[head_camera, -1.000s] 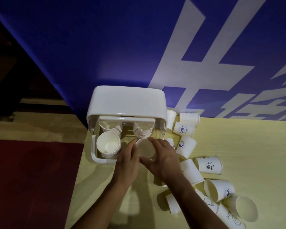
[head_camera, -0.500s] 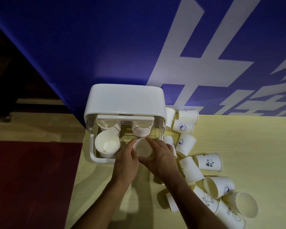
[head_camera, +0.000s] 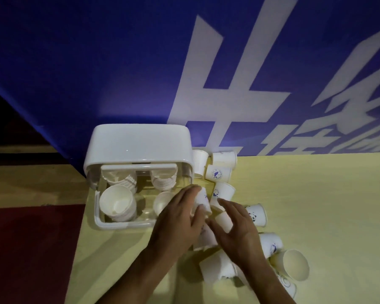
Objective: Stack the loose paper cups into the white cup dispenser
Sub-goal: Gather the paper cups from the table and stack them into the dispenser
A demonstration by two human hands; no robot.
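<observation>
- So far, the white cup dispenser [head_camera: 138, 145] holds nested cups: a tall stack [head_camera: 116, 202] in its left bay, a shorter stack [head_camera: 164, 202] in the right.
- The left hand [head_camera: 176, 220] curls its fingers round one printed cup [head_camera: 203, 200], just beside the dispenser's right front corner.
- The right hand [head_camera: 239, 231] hovers with fingers spread over a lying cup [head_camera: 224, 220]; though blurred, it seems to grip nothing.
- Many loose cups [head_camera: 217, 174] lie scattered on the yellow table [head_camera: 327, 216] to the dispenser's right, so I judge the job roughly midway.
</observation>
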